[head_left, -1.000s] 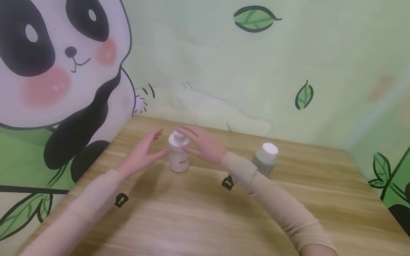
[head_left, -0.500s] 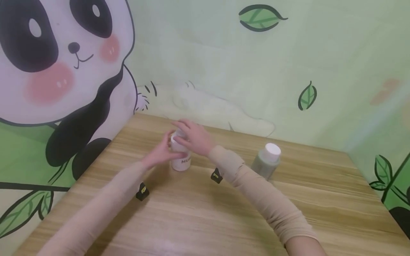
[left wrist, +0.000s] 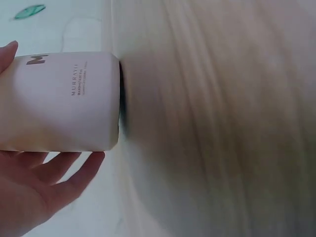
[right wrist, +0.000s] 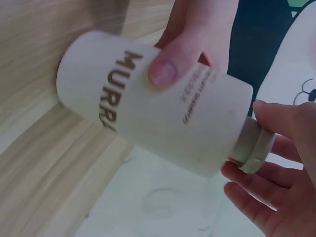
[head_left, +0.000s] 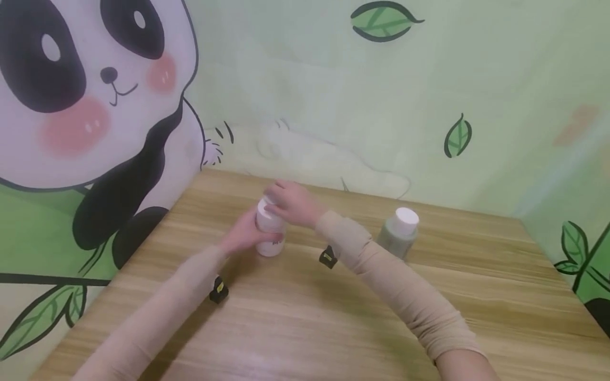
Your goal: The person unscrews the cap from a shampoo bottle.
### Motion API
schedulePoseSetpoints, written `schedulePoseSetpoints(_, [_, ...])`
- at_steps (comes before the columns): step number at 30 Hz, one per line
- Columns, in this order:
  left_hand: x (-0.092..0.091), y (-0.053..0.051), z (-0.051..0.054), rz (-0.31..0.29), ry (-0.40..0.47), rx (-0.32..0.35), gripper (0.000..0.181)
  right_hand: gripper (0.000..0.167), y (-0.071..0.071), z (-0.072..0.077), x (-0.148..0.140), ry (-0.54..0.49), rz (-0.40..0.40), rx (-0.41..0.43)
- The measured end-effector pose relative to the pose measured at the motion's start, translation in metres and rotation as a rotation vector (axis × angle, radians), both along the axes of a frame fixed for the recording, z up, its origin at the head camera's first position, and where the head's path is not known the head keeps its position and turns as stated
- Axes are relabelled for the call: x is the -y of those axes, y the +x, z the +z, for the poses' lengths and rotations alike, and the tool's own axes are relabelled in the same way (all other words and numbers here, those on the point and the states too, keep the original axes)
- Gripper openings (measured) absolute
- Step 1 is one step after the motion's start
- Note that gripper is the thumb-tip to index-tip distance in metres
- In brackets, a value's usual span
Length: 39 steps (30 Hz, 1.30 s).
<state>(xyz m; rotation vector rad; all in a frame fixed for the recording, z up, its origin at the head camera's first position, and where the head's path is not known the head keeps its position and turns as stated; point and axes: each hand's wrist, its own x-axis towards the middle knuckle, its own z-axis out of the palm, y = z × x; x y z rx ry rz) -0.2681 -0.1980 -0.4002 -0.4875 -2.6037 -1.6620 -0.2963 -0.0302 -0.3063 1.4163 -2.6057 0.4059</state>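
A white shampoo bottle [head_left: 270, 247] marked "MURRA…" stands upright toward the back of the wooden table. My left hand [head_left: 244, 233] grips its body from the left, the thumb across the front; the left wrist view shows that hand's fingers [left wrist: 74, 180] behind the bottle. At the top, my right hand [head_left: 297, 203] holds the short pale cap [right wrist: 253, 147], with thumb and fingers around it in the right wrist view. From above, the right hand hides most of the cap.
A grey-green bottle with a white cap [head_left: 399, 233] stands to the right, partly behind the right sleeve [head_left: 391, 288]. Beneath everything lies the wooden table [head_left: 286, 328]. A panda mural [head_left: 114, 121] covers the wall at left. Small black devices [head_left: 219, 290] sit at both wrists.
My left hand has come in from the left and closed around the bottle's body. My right hand has moved from beside the top to curl around the cap. The bottle stays standing.
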Motion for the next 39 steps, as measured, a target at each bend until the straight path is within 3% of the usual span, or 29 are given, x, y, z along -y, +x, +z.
schedulePoseSetpoints(6, [-0.019, 0.015, 0.015, 0.003, -0.096, 0.000, 0.073, 0.034, 0.016, 0.011, -0.027, -0.002, 0.017, -0.044])
schedulePoseSetpoints(12, [-0.041, 0.036, 0.031, -0.090, -0.197, 0.016, 0.078, 0.030, 0.046, 0.024, -0.061, 0.131, -0.059, -0.256])
schedulePoseSetpoints(14, [-0.049, 0.041, 0.034, -0.121, -0.224, 0.004, 0.078, 0.031, 0.056, 0.026, -0.074, 0.177, -0.105, -0.289])
schedulePoseSetpoints(18, [-0.068, 0.049, 0.036, -0.157, -0.261, -0.041, 0.079, 0.038, 0.073, 0.027, -0.096, 0.180, -0.188, -0.228])
schedulePoseSetpoints(24, [-0.089, 0.058, 0.033, -0.202, -0.290, -0.053, 0.084, 0.038, 0.093, 0.021, -0.117, 0.133, -0.203, -0.164])
schedulePoseSetpoints(34, [-0.087, 0.056, 0.028, -0.276, -0.314, -0.079, 0.093, 0.030, 0.092, 0.010, -0.122, 0.048, -0.118, -0.022])
schedulePoseSetpoints(39, [-0.084, 0.054, 0.025, -0.314, -0.308, -0.072, 0.088, 0.026, 0.094, -0.001, -0.126, -0.037, -0.095, -0.013])
